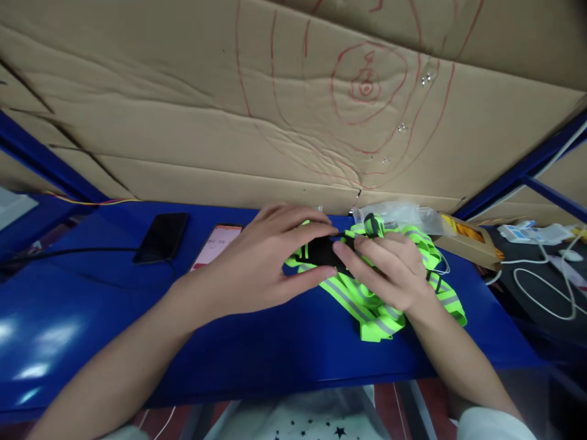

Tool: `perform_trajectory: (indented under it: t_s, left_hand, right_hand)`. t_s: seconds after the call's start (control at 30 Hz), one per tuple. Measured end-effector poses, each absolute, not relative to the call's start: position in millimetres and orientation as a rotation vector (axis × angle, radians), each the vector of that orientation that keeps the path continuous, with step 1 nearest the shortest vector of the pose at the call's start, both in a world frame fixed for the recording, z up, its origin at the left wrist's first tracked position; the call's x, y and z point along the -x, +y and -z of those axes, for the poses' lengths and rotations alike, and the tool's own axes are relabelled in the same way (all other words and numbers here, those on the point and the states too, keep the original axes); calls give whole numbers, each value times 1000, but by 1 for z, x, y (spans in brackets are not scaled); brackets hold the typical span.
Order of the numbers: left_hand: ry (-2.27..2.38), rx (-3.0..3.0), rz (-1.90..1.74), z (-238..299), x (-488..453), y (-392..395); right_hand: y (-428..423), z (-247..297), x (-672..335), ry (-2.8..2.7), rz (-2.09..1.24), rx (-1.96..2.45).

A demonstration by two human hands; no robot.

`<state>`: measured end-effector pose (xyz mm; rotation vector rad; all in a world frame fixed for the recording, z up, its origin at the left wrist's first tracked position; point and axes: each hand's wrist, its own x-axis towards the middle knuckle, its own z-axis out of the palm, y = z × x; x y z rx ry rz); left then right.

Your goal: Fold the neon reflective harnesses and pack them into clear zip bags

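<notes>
A bundle of neon-green reflective straps with silver-grey stripes lies heaped on the blue table, a black panel among them. My left hand reaches over the panel from the left, its thumb below and its fingers above, curved round the panel's edges. From the other side my right hand pinches the black part and nearby strap between thumb and fingers. A small black-and-green loop stands up just behind my right fingers. Parts of the panel are hidden under both hands.
Left of my hands lie a phone with a lit screen and a dark phone with a black cable. Clear plastic bags and an open cardboard box sit behind the straps. A cardboard wall closes off the back.
</notes>
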<state>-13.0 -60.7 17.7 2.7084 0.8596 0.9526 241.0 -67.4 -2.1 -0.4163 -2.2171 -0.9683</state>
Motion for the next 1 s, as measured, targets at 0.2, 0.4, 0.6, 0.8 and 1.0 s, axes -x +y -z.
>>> perform_trajectory:
  t_s: [0.2, 0.4, 0.6, 0.8, 1.0]
  left_hand:
    - [886, -2493, -800, -5, 21, -47]
    - [942, -2432, -772, 10, 15, -39]
    - [1024, -2261, -656, 4, 14, -42]
    - [1193, -2356, -594, -2, 5, -57]
    - [1101, -2323, -754, -16, 55, -32]
  right_hand:
    - [-49, 17, -238, -2205, 1078, 360]
    - [-47, 26, -240, -2551, 630, 670]
    - [-53, 28, -244, -2482, 631, 752]
    - [-67, 15, -244, -2450, 908, 749]
    - [-49, -2, -313, -1906, 497, 1242]
